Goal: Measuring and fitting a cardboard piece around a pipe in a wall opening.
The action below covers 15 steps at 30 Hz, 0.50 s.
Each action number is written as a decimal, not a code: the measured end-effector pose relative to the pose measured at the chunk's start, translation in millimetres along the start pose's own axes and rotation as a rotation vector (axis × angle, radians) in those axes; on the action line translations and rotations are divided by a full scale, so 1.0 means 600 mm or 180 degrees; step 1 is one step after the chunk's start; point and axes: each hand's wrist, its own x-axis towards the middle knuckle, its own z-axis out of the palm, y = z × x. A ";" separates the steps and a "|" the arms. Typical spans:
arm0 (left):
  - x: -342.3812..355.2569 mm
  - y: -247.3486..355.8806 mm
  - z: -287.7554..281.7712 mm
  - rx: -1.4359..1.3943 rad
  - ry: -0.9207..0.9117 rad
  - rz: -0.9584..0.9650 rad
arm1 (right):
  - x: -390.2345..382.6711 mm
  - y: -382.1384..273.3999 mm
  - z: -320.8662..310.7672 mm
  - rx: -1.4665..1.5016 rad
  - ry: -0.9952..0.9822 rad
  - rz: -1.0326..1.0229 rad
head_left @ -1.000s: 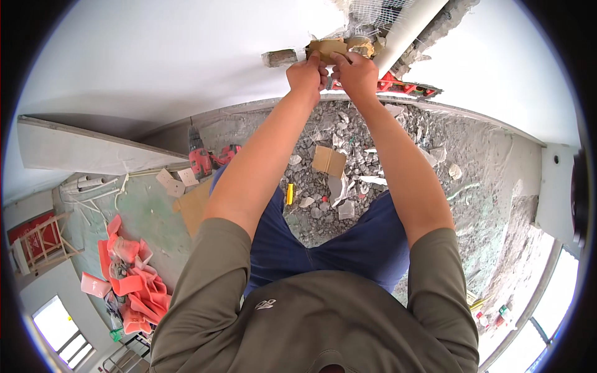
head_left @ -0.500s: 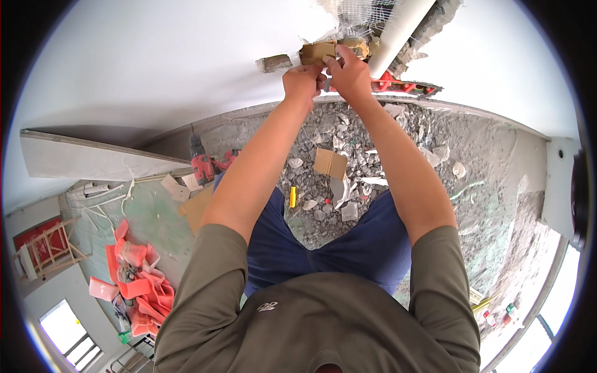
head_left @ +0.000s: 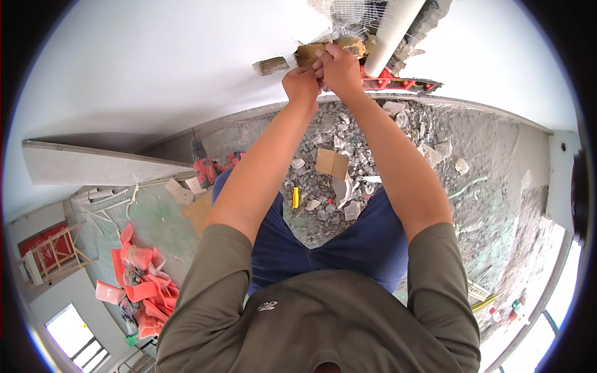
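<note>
A brown piece of cardboard [head_left: 307,55] sits at a broken opening low in the white wall. My left hand [head_left: 301,85] is closed just below it, fingertips meeting those of my right hand. My right hand [head_left: 341,69] overlaps the cardboard's right part, its fingers bent together in a pinch. Whatever lies between the fingertips is hidden by the hands. Right beside them, a white pipe [head_left: 398,31] runs up through the broken wall, and a red frame-like piece [head_left: 404,83] lies along the gap at the wall's foot.
Rubble [head_left: 323,133] covers the floor between my legs, with a loose cardboard piece [head_left: 332,163] and a yellow tool handle [head_left: 296,198] on it. A red cordless drill [head_left: 208,169] stands left of my leg. Farther left are a leaning board [head_left: 93,163] and a red plastic heap [head_left: 146,283].
My right hand has shifted left and its fingers have drawn in, now covering more of the cardboard. My left hand stays nearly in place. The view has shifted slightly.
</note>
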 end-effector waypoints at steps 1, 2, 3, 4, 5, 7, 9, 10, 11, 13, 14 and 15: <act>0.000 0.001 0.002 -0.0206 0.0128 0.0021 | -0.005 0.000 0.002 -0.0097 0.0060 -0.0145; 0.000 0.001 0.005 -0.0198 0.0120 0.0030 | -0.013 0.004 0.003 -0.0089 0.0070 -0.0152; -0.001 -0.001 0.008 -0.0308 0.0172 0.0099 | -0.022 0.011 0.006 -0.0112 0.0399 -0.0365; -0.005 -0.004 0.015 -0.0425 0.0205 0.0146 | -0.029 0.023 0.003 -0.0158 0.0743 -0.0567; -0.007 -0.006 0.016 -0.0427 0.0182 0.0131 | -0.030 0.033 -0.004 -0.0224 0.1000 -0.0524; -0.007 -0.003 0.009 -0.0177 0.0071 0.0147 | -0.029 0.043 -0.010 -0.0054 0.0893 -0.0370; -0.006 -0.003 0.014 -0.0159 0.0095 0.0204 | -0.021 0.042 -0.015 -0.0011 0.0755 -0.0197; -0.008 -0.003 0.018 -0.0140 0.0115 0.0246 | -0.018 0.046 -0.012 -0.0008 0.0770 -0.0187; -0.010 -0.003 0.023 -0.0128 0.0104 0.0239 | -0.016 0.051 -0.004 -0.0017 0.0955 -0.0380; -0.011 -0.003 0.027 -0.0274 0.0267 0.0274 | -0.014 0.057 0.000 -0.0127 0.1159 -0.0596; -0.011 -0.003 0.026 -0.0256 0.0271 0.0275 | -0.015 0.058 0.000 -0.0112 0.1162 -0.0586; -0.011 -0.003 0.025 -0.0221 0.0319 0.0260 | -0.017 0.059 0.000 -0.0260 0.1107 -0.0739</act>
